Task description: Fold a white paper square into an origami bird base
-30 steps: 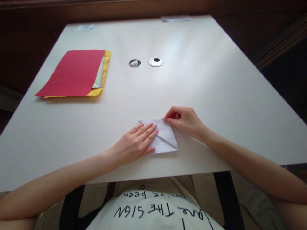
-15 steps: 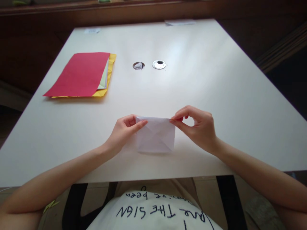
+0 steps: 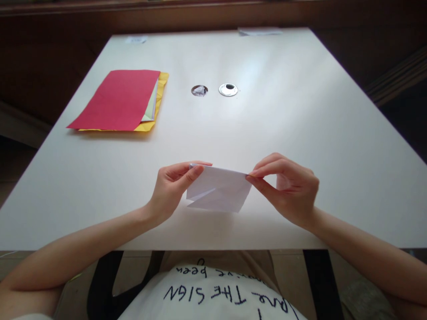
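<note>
A folded white paper [image 3: 218, 193] with diagonal creases hangs just above the white table [image 3: 283, 129] near its front edge. My left hand [image 3: 171, 186] pinches the paper's upper left corner between thumb and fingers. My right hand [image 3: 288, 186] pinches its upper right corner in the same way. The lower flaps of the paper gape slightly apart on the left side.
A stack of coloured sheets [image 3: 122, 101], red on top with yellow and pale green beneath, lies at the left back. Two round cable holes [image 3: 199, 90] [image 3: 228, 89] sit mid-table. Small paper slips [image 3: 259, 31] lie at the far edge.
The paper lay flat under my left palm a second ago. Both hands then lifted it by its top corners, and it now tilts with its flaps parting.
</note>
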Available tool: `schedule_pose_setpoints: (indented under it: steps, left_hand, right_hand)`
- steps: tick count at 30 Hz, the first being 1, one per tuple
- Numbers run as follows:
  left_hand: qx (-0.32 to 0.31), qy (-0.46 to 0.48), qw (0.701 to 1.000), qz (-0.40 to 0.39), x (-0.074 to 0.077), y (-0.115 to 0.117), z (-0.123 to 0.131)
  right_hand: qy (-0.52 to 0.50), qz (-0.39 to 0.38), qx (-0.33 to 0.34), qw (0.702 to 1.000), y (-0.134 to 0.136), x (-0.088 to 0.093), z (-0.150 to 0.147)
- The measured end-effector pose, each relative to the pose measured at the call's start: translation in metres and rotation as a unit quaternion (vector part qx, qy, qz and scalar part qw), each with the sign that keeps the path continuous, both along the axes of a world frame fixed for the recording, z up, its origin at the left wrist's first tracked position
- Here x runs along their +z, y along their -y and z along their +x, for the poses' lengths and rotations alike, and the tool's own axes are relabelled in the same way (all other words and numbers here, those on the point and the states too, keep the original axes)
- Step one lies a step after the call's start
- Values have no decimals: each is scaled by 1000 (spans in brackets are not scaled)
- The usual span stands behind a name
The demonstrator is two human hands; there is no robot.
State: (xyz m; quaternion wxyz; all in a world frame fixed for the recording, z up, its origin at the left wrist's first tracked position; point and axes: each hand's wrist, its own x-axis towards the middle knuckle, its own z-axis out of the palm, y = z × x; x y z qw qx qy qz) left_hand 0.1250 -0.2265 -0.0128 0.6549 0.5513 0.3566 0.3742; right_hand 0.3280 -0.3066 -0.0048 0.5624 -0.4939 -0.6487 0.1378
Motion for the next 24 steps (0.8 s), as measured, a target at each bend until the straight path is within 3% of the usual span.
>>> schedule_pose_setpoints:
  steps: [10,19,24]
  left_hand:
    - [-10,23,999,32,-3,0,-2]
    - [16,87,992,86,4,2,0]
    - [8,80,992,100,8,3,-3]
  right_hand:
    - [-33,-16,8,999,0,-2,2]
    - [97,125,-34,987,1,1,3]
    - [125,152,-36,980,1,2,4]
